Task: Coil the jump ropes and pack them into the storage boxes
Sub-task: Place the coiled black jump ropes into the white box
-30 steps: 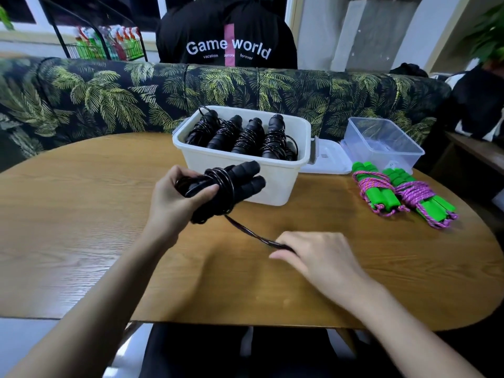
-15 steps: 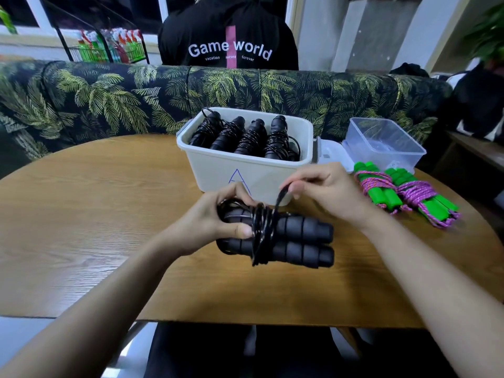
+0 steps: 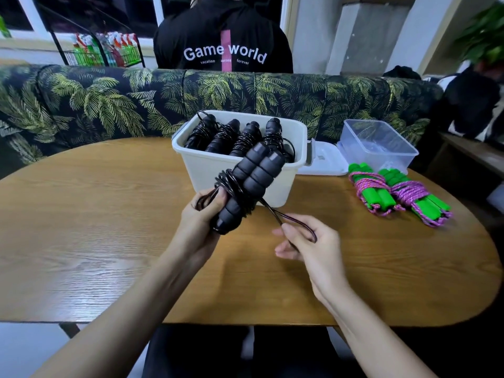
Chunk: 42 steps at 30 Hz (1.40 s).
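Two bare hands work apart above the oval wooden table [image 3: 109, 227]. The left hand [image 3: 203, 216] grips a black jump rope with foam handles [image 3: 251, 175], cord wound round its middle and handles tilted up. The right hand [image 3: 308, 241] pinches the loose loop of black cord [image 3: 275, 216] trailing from it. Just behind, a white plastic storage box [image 3: 207, 170] holds four coiled black ropes [image 3: 234, 136]. Right of it lie two green-handled ropes bound in pink-purple cord [image 3: 395, 195], near a clear plastic box [image 3: 381, 148].

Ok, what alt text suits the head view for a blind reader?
The left hand grips a half-coiled black jump rope by its handles; the right hand pinches the loose cord. Behind stands a white box of coiled black ropes.
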Each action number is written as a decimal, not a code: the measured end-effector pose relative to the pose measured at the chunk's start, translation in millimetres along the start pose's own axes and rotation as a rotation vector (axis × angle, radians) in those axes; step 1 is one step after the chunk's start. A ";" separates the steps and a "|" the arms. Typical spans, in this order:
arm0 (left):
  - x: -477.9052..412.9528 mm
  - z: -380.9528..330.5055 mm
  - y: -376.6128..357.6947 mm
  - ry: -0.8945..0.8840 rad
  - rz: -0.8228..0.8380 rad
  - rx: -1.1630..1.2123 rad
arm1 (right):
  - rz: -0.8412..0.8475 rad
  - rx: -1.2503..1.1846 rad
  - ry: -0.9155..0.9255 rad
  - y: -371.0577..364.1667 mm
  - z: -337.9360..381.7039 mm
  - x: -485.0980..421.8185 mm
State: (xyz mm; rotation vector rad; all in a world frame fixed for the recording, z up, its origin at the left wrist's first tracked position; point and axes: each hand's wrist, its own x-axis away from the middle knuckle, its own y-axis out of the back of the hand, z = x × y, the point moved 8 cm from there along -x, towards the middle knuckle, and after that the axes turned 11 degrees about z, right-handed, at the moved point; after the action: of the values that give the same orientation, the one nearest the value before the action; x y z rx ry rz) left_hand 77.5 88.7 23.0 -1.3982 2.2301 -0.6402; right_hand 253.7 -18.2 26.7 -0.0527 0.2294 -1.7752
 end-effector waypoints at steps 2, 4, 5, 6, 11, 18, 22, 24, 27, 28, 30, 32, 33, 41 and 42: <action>2.8 -4.6 3.6 -0.007 -0.060 -0.055 | -0.088 0.033 0.053 14.3 3.5 3.0; 4.1 -8.7 8.0 -0.026 -0.112 -0.114 | -0.103 0.175 0.155 20.4 11.6 5.0; 4.7 -10.3 10.6 -0.038 -0.137 -0.151 | -0.087 0.283 0.229 18.9 17.4 6.7; 5.7 -11.1 13.1 -0.046 -0.165 -0.191 | -0.054 0.407 0.310 15.3 22.9 9.3; 8.3 -15.4 8.2 -0.104 -0.188 -0.416 | 0.144 0.728 0.454 -8.6 41.2 19.4; 18.4 -5.3 -12.9 -0.124 -0.066 -0.534 | 0.104 0.424 0.448 -6.1 51.3 7.9; 27.6 -3.1 -15.8 -0.142 -0.053 -0.585 | -0.204 0.283 0.424 22.5 52.1 -1.2; 31.8 -2.3 -17.7 -0.147 -0.042 -0.614 | -0.232 0.235 0.386 27.3 50.2 -6.0; 35.9 -3.9 -16.9 -0.154 -0.016 -0.638 | -0.176 0.230 0.285 29.7 49.2 -14.1; 36.6 -5.8 -15.8 -0.158 -0.006 -0.653 | -0.138 0.239 0.249 29.2 48.7 -17.1; 36.6 -9.2 -14.7 -0.166 0.019 -0.714 | -0.041 0.276 0.208 27.4 47.0 -21.8; 36.1 -13.8 -15.2 -0.179 0.038 -0.788 | 0.063 0.372 0.220 22.2 47.6 -24.1; 35.6 -15.8 -16.7 -0.183 0.059 -0.823 | 0.102 0.457 0.240 19.1 48.0 -24.4; 32.7 -5.7 -30.9 -0.107 0.268 -0.885 | 0.358 1.131 0.179 -13.7 47.1 -19.2; 32.0 -4.2 -29.9 -0.091 0.276 -0.883 | 0.352 1.179 0.168 -14.6 47.6 -18.1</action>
State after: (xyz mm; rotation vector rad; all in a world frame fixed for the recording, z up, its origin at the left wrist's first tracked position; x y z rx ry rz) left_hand 83.5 48.7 40.4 -1.3617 2.6749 0.5703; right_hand 251.3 -3.7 77.6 0.9219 -0.6684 -1.3299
